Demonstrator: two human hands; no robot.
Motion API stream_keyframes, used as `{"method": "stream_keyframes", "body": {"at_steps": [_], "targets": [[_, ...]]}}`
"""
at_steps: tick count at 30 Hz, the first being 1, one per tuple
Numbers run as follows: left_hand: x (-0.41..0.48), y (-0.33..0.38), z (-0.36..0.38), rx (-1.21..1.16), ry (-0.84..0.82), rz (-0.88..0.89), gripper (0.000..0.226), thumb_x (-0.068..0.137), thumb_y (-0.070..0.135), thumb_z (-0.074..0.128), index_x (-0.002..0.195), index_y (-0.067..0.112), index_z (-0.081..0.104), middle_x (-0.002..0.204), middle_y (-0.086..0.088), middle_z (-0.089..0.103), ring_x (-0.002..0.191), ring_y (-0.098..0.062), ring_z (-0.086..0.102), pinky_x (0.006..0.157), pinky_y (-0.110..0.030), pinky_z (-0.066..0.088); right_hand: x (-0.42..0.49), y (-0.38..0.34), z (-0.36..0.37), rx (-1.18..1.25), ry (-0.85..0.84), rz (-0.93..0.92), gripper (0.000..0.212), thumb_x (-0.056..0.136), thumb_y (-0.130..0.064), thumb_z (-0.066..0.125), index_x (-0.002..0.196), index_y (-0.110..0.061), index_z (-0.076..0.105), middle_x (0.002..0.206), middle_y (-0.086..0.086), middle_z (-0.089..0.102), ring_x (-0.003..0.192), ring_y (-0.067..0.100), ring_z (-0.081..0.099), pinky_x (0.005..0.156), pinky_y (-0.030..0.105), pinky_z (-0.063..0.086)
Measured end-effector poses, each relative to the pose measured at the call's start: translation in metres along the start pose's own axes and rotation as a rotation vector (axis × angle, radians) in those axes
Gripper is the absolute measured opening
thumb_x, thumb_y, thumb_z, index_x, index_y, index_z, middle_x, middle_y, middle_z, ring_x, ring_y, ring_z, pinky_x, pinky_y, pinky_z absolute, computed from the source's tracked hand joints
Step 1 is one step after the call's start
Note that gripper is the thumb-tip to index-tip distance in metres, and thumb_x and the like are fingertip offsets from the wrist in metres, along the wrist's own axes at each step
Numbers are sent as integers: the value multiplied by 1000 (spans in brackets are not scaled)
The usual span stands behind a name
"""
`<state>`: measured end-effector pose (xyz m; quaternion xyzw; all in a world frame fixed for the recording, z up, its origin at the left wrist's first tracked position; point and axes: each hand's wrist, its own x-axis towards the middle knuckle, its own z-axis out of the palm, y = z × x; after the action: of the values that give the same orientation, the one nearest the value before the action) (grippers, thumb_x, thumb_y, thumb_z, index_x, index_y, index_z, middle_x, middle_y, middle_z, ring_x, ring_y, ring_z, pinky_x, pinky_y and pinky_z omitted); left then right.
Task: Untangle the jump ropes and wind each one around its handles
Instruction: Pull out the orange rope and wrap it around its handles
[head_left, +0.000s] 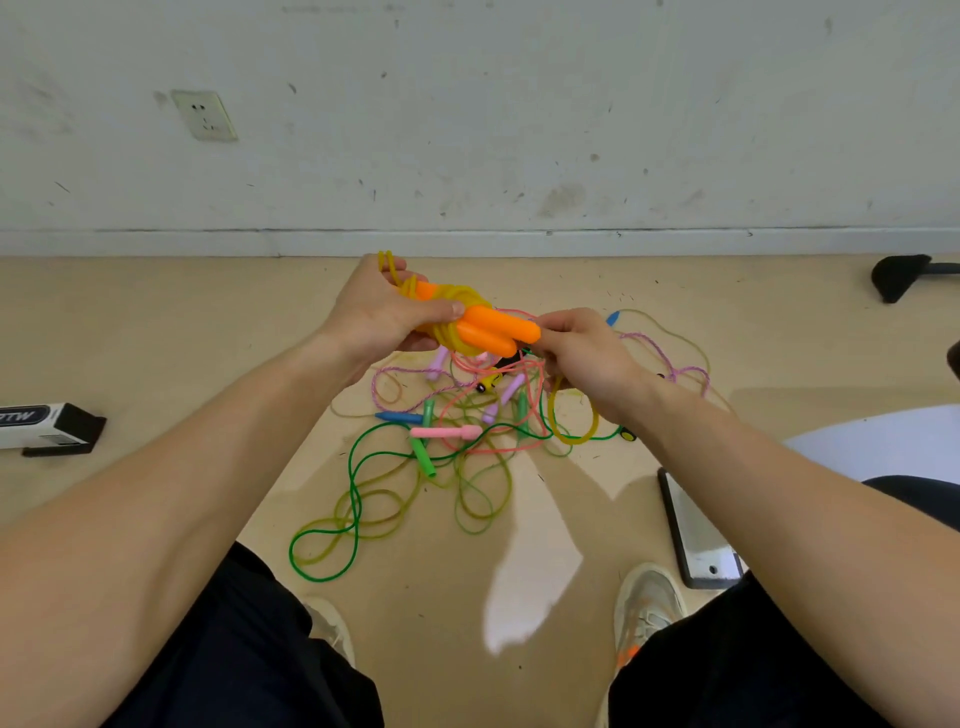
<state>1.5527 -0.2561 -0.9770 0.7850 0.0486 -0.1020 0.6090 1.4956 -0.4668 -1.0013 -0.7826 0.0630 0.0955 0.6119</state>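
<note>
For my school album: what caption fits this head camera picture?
Left hand and right hand hold orange handles wound with yellow rope above tangled jump ropes.

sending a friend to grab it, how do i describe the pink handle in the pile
Find the tangle of ropes on the floor ahead of the person's shoes. Near its middle lies the pink handle, pointing sideways. It alone is solid pink; the handles around it are blue, green and lilac.

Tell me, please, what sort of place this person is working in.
Probably a plain indoor room: a scuffed white wall with a power socket, a skirting board, and a smooth beige floor where the tangled jump ropes lie.
</note>
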Motion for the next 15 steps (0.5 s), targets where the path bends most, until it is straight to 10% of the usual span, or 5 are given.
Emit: {"method": "stream_keyframes", "body": {"at_steps": [15], "targets": [[-5, -20, 23, 186, 329, 184, 95, 46, 54, 86, 121, 16, 43, 106, 13, 50, 94, -23, 66, 73, -48, 60, -12, -7, 39, 285, 278, 207, 20, 95, -8, 55, 77, -3, 61, 72, 16, 52, 60, 27, 53, 55, 31, 52]]}}
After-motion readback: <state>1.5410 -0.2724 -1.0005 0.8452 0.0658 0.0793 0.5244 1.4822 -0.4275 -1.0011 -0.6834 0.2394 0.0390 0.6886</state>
